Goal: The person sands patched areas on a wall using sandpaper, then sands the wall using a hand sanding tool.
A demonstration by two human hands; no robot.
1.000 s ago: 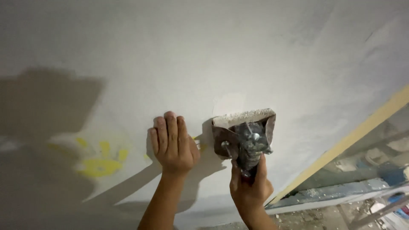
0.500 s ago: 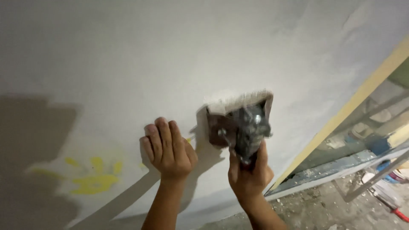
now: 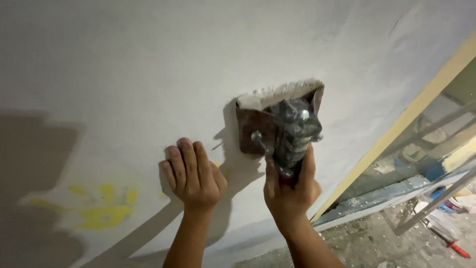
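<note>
My right hand (image 3: 290, 186) grips the handle of a wide putty scraper (image 3: 277, 121), its brown blade edged with white plaster and pressed against the white wall (image 3: 148, 64). The handle is crusted with grey dried plaster and shows metal bolts. To the left of it, my left hand (image 3: 193, 173) lies flat on the wall, fingers together and pointing up, holding nothing. Both hands cast shadows on the wall.
A yellow painted handprint (image 3: 101, 208) marks the wall at lower left. A yellowish frame edge (image 3: 396, 129) runs diagonally at the right, with glass behind it. Rubble, papers and a red-handled tool (image 3: 453, 245) lie on the floor at lower right.
The scraper and my right hand have moved up the wall. My left hand stays flat on the wall beside them.
</note>
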